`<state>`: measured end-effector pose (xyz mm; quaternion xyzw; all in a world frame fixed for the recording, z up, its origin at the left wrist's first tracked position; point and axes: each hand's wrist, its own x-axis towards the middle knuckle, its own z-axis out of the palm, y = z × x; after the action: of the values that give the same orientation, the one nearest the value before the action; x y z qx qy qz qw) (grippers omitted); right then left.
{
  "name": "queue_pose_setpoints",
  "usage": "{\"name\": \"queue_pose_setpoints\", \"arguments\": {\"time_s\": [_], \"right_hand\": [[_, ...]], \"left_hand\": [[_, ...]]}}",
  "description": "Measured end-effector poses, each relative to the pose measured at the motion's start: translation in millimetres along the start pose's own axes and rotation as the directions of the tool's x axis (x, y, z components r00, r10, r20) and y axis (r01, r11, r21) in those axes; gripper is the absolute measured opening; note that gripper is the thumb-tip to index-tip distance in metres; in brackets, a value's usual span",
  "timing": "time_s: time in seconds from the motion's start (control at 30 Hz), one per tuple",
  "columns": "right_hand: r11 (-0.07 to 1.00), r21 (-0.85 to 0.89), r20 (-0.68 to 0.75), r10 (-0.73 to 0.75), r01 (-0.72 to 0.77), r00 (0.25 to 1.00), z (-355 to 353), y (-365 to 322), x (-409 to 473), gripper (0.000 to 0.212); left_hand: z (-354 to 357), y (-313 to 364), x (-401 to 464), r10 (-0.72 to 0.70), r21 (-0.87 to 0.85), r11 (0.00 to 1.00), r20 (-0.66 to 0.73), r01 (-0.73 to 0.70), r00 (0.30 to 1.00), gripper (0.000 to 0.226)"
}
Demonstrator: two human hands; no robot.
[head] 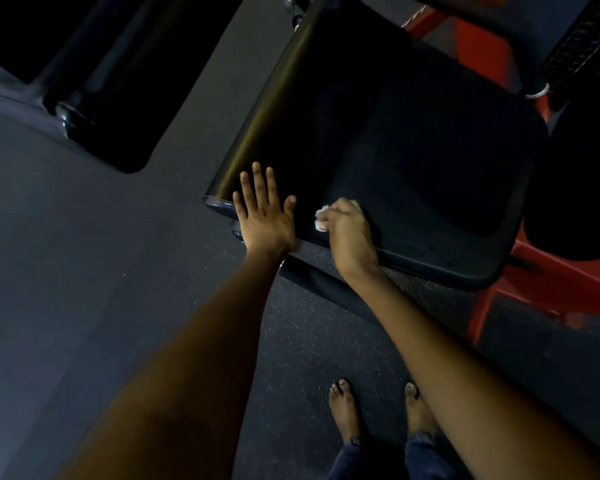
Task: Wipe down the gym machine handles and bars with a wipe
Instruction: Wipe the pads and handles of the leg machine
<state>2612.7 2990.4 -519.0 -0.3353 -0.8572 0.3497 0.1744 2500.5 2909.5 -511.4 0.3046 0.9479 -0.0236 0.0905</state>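
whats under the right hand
A white wipe, bunched in the right hand, pokes out at the thumb side, pressed onto the black platform. The rest of the wipe is covered by the fingers.

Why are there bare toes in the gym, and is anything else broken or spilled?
The bare feet on the speckled rubber floor are the odd thing. Nothing looks broken or spilled: the right hand holds a white wipe on the black pad.

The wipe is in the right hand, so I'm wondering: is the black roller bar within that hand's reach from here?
Probably yes. The right hand with the wipe is close to the roller bar, but the flat left hand lies between them.
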Motion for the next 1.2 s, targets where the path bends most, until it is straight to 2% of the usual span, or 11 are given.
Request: {"name": "queue_pose_setpoints", "arguments": {"time_s": [0.17,0.27,0.33,0.5,0.6,0.8,0.93,1.0,1.07,1.13,1.2], "right_hand": [[0.970,-0.193,-0.175,0.115,-0.148,0.978,-50.9,91.0,-46.0,0.022],[0.879,0.191,-0.401,0.476,-0.437,0.783,-73.7,110.8,-59.3,0.049],[0.795,0.336,-0.289,0.598,-0.505,0.748,-67.0,92.6,-56.1,0.039],[0.996,0.061,-0.032,0.073,-0.071,0.997,-26.6,41.4,-38.1,0.023],[0.990,-0.048,-0.085,0.126,-0.130,0.988,-45.7,80.3,-38.5,0.022],[0.740,0.132,-0.418,0.645,-0.660,0.640,-80.7,139.7,-87.3,0.015],[0.925,-0.072,-0.255,0.345,-0.373,0.904,-49.5,95.7,-91.0,0.017],[0.952,-0.093,-0.164,0.273,-0.291,0.948,-58.2,104.2,-90.2,0.019],[0.894,-0.061,-0.311,0.406,-0.444,0.860,-73.7,129.9,-88.6,0.017],[0.704,0.177,-0.436,0.683,-0.688,0.587,-77.5,137.5,-85.3,0.017],[0.687,0.158,-0.405,0.701,-0.710,0.587,-60.8,114.9,-75.6,0.019]], "left_hand": [[-4.5,0.5,-0.7,0.012,0.030,0.999,-0.026,-0.011,1.000,0.063],[-8.5,25.0,-4.3,0.104,-0.010,0.994,-0.066,-0.105,0.992,0.060],[-5.1,52.7,-9.0,0.197,-0.100,0.975,-0.037,-0.199,0.980,0.058],[18.2,86.0,-20.9,0.198,-0.149,0.969,-0.009,-0.197,0.980,0.056],[25.7,80.3,-22.8,0.236,-0.056,0.970,0.000,-0.235,0.972,0.061],[30.6,81.7,-23.9,0.217,0.076,0.973,-0.003,-0.216,0.976,0.064],[30.1,82.1,-22.8,0.218,0.080,0.973,0.009,-0.218,0.976,0.063],[30.1,82.9,-23.3,0.217,0.074,0.973,0.011,-0.217,0.976,0.063],[30.7,82.7,-23.1,0.221,0.085,0.972,0.004,-0.221,0.975,0.063],[31.4,81.8,-22.6,0.215,0.105,0.971,0.003,-0.214,0.977,0.064],[32.7,82.3,-22.4,0.210,0.099,0.973,0.001,-0.209,0.978,0.064]]}}
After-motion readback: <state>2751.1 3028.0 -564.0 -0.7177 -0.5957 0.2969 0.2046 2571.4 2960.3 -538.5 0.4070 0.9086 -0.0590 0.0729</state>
